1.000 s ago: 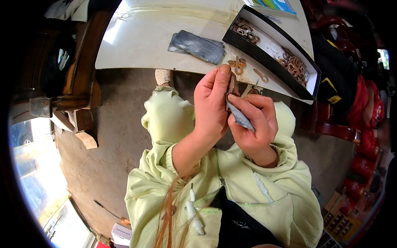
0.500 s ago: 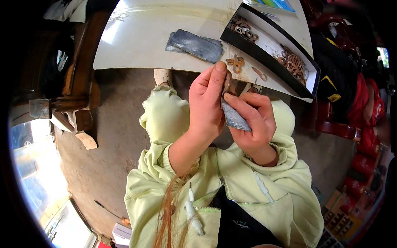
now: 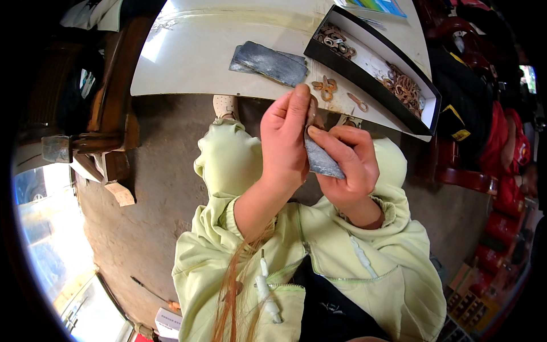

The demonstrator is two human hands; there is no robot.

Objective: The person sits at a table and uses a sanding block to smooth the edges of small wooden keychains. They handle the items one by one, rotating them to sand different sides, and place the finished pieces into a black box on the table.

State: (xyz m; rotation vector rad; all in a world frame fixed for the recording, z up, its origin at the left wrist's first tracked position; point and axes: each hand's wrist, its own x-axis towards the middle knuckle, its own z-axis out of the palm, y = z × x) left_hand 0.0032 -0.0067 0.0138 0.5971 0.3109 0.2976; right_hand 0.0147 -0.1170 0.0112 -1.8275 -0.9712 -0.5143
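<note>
In front of my lap, my left hand (image 3: 286,135) is closed around a small rusty metal piece (image 3: 312,110), its thumb pressed along the top. Most of that piece is hidden by the fingers. Folded grey sandpaper (image 3: 323,159) is pinched in my right hand (image 3: 353,166), its upper end against or very close to the metal piece. Just beyond my hands, a little group of rusty ring-ended parts (image 3: 325,88) lies on the table, with a single rusty eye-shaped part (image 3: 358,102) to its right. Dark grey sandpaper sheets (image 3: 272,62) lie stacked farther left.
A long black box (image 3: 338,69) with a white inside stands on the white table (image 3: 188,68) at the right, holding rusty metal parts at both ends. The table's near edge runs just past my hands. A wooden chair (image 3: 108,85) stands left, red seating (image 3: 467,178) right.
The sandpaper and my right fingers have shifted very slightly against the metal piece. My left hand keeps its grip, and the things on the table lie as before.
</note>
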